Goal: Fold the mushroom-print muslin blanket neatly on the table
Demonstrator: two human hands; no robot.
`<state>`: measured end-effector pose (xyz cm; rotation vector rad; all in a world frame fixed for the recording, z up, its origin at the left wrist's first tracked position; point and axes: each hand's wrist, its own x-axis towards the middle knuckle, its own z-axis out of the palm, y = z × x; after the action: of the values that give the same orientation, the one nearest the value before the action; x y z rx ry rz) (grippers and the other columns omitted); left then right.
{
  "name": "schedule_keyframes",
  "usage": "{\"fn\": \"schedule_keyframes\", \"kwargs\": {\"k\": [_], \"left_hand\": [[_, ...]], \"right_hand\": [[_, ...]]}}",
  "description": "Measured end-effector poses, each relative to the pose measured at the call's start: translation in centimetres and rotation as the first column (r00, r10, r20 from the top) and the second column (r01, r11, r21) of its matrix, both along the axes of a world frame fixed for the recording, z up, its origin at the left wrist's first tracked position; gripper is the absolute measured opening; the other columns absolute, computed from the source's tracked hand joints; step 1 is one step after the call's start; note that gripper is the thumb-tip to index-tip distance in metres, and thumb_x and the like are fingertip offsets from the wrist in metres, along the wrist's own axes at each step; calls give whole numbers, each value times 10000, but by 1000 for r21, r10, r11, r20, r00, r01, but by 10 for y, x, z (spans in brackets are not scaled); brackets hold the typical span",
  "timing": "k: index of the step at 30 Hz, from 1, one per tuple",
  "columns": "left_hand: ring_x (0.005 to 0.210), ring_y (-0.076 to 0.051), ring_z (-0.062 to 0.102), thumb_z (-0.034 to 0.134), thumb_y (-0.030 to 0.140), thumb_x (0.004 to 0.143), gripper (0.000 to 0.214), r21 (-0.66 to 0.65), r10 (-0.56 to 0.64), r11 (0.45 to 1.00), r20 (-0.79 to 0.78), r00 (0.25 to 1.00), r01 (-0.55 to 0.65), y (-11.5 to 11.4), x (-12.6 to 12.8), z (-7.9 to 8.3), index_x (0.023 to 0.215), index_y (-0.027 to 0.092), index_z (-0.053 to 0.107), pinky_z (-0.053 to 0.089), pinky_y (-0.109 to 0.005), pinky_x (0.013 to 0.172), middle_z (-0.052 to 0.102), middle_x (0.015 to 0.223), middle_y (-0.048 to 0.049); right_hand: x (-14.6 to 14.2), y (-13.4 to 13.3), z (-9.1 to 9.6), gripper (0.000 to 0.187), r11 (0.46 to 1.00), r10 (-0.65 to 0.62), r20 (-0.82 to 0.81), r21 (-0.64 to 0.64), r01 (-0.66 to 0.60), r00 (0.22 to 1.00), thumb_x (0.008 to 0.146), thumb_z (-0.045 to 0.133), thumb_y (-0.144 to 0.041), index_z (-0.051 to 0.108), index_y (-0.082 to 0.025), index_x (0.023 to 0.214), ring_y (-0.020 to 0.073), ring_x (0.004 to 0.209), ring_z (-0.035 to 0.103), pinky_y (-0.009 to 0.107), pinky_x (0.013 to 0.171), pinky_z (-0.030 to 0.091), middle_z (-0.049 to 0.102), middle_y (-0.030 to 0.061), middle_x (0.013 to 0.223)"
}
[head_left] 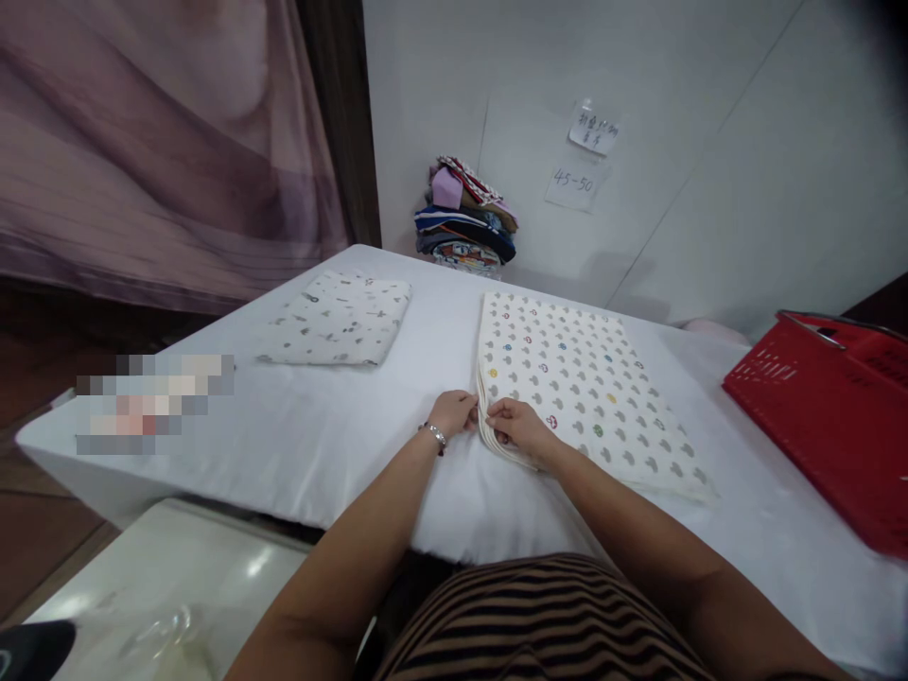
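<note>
A cream cloth (574,378) printed with grey mushroom-like shapes and a few coloured ones lies folded in layers on the white-covered table. My left hand (454,411), a bracelet at its wrist, pinches the layered edge at the cloth's near left side. Close beside it, my right hand (523,427) has its thumb and fingers closed on the same stacked edge, near the corner. Some fingertips of both hands are hidden by the folds. Further left lies a second folded white cloth (340,317) with small grey prints, apart from both hands.
A red plastic basket (823,416) stands at the table's right. Several folded fabrics form a pile (464,222) by the wall, under paper signs (594,132). A blurred-out item (152,405) lies at the left end. A pale glossy surface (177,558) adjoins the front left; a curtain (163,142) hangs behind.
</note>
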<state>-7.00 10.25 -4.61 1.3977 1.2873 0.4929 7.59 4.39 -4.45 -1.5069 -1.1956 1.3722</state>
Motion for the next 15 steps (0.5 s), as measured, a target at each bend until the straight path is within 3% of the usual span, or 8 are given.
{"fn": "schedule_keyframes", "kwargs": {"k": [10,15], "left_hand": [[462,-76,572,520,259,835,161,-17,-29,999,45,999,30,0,-2,-2,801,144,627,359,-167,407,655,677,-1],[464,-79,572,524,234,833,145,-24,-25,999,48,999,26,0,-1,-1,813,138,631,367,-168,414,650,657,-3]], "right_hand": [[5,-1,9,233,998,57,-44,-30,-58,997,665,663,-223,511,-175,835,66,420,472,180,412,296,517,-79,515],[1,5,10,210,997,63,46,-43,-61,997,663,663,-180,490,-182,783,79,396,476,184,401,322,509,-81,468]]}}
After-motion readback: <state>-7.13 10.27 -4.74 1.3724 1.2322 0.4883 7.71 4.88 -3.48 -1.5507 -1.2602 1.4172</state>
